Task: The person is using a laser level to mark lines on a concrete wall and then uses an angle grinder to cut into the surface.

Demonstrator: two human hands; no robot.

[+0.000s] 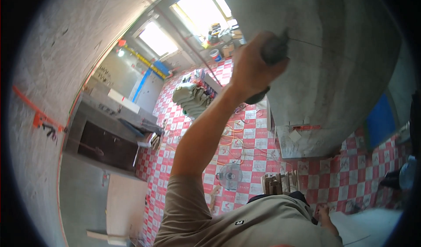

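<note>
The left hand (258, 67) is raised between 1 and 2 o'clock of the view, its arm reaching up from 6 o'clock; the fingers are wrapped around a dark tool (275, 50). The tool is blurred and partly covered by the grip, so its exact kind cannot be established. Its long axis appears to run from about 1 o'clock, where a narrow tip shows, to about 7 o'clock, where a dark lower end emerges below the wrist. The tip lies at roughly 1 o'clock from the left hand and overlaps the grey wall (315, 89); whether it touches the surface cannot be confirmed. A thin dark line (313, 44) extends from near the tip toward 4 o'clock; mark, crack or cord is undetermined. The right hand (323, 213) is low, between 4 and 5 o'clock, near the torso and well apart from the tool; its fingers look partly curled, but whether it pinches anything cannot be told. The left hand is therefore clearly the nearer. Below, a red-and-white checked floor covering (252, 164) carries yellowish cords (242, 147) and a round clear object (230, 177) toward 5 to 6 o'clock, with piled sacks (190, 99) between 10 and 11.
</note>
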